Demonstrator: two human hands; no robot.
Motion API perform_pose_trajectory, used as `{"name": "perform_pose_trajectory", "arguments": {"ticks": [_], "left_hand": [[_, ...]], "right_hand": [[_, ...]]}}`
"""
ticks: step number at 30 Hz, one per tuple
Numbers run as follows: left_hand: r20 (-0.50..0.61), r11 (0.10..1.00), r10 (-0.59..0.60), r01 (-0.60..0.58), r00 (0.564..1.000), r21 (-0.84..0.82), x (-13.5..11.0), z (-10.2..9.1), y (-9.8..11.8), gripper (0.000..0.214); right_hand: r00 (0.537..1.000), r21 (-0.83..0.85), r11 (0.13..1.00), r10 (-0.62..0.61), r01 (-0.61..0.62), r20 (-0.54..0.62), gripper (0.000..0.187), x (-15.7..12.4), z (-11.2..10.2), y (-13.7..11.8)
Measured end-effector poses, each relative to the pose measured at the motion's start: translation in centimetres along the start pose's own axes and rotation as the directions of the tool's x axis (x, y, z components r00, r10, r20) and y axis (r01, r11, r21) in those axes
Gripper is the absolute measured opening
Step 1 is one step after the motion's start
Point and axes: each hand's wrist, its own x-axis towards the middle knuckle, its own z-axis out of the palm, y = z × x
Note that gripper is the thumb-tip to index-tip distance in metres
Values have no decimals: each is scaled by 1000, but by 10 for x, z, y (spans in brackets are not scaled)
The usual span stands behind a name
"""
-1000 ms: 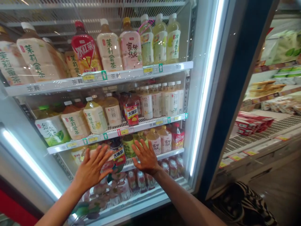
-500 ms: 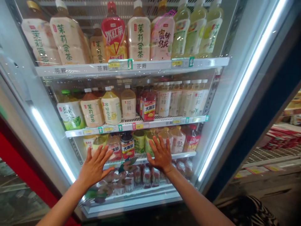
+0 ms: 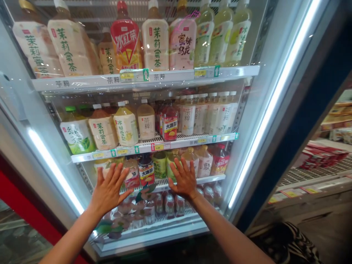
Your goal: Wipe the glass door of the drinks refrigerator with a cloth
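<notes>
Left hand [image 3: 108, 190] and right hand [image 3: 184, 179] are held apart, fingers spread, backs toward the camera; nothing is gripped. Whether anything is touched cannot be told. Nearest stock is on the third shelf [image 3: 209, 179]: a pink-labelled bottle [image 3: 132, 174] is seen just beside the left fingertips; a dark-capped bottle [image 3: 146, 170] and a green bottle [image 3: 160, 165] are framed between the hands. Other bottles there are partly covered by the right fingers. Below, small bottles [image 3: 169, 205] are lined up, partly masked by leaf-shaped patches [image 3: 144, 192]. Above, the middle shelf [image 3: 181, 144] is filled by a green-capped bottle [image 3: 77, 132] at left through slim white-capped bottles [image 3: 188, 117] at right. Higher, a red-capped bottle [image 3: 126, 40] is flanked by cream-labelled bottles [image 3: 156, 44]. Outside, right: red packs [image 3: 321, 156] are stacked on a wire rack [image 3: 299, 179].
</notes>
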Motion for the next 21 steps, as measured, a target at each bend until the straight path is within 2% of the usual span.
{"name": "perform_pose_trajectory", "arguments": {"ticks": [1,3,5,6,8,9,11,13,15,16,17,18,21], "left_hand": [[8,999,37,-37,999,2,7,1,2,89],[3,1000,24,-24,1000,4,48,-12,-9,87],[-39,998,-67,66,997,-8,112,-34,-26,89],[-58,989,-149,149,987,-14,143,-45,-32,87],[-100,970,-243,242,965,-27,184,-55,-29,87],[-106,968,-250,248,962,-26,190,-54,-20,88],[-88,989,-150,150,985,-4,173,-38,9,91],[-16,995,92,-91,996,39,132,-14,40,92],[67,951,303,-306,951,39,98,5,57,89],[77,932,356,-359,931,37,92,10,59,87],[80,920,388,-391,918,34,97,10,57,85],[68,918,392,-395,917,32,111,6,52,85],[-21,960,279,-279,960,10,193,-20,39,85]], "right_hand": [[1000,2,1000,2,-2,7,80,-1,0,0],[1000,10,1000,5,-5,20,79,-1,-1,1],[1000,22,1000,8,-9,28,77,0,-1,2],[999,28,1000,9,-10,32,75,1,-1,2],[999,39,999,8,-9,38,71,3,-2,0],[999,43,999,5,-7,41,69,5,-3,-2],[999,43,999,1,-3,49,66,7,-7,-6],[996,51,999,1,-6,94,66,9,-16,-8],[987,86,996,-25,12,161,70,10,-29,-1],[983,109,994,-48,29,179,72,11,-37,7],[982,126,991,-64,42,175,75,12,-46,19],[987,129,991,-61,41,151,78,15,-54,35],[998,65,996,55,-58,43,83,31,-73,92]]}}
